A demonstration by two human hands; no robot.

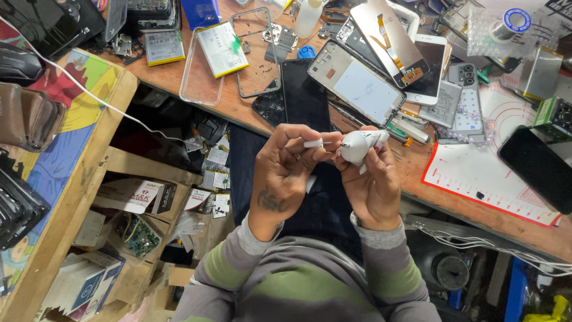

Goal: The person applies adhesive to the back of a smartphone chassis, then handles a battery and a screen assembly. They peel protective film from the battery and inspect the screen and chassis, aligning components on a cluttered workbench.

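I have both hands raised together over my lap, just in front of the table (pixel 262 116) edge. My left hand (pixel 286 170) pinches a small white earbud (pixel 314 143) between thumb and fingertips. My right hand (pixel 369 179) is closed around a white earbud case (pixel 357 147), touching the left. Opened phones (pixel 357 83) and a battery (pixel 221 49) lie on the table beyond.
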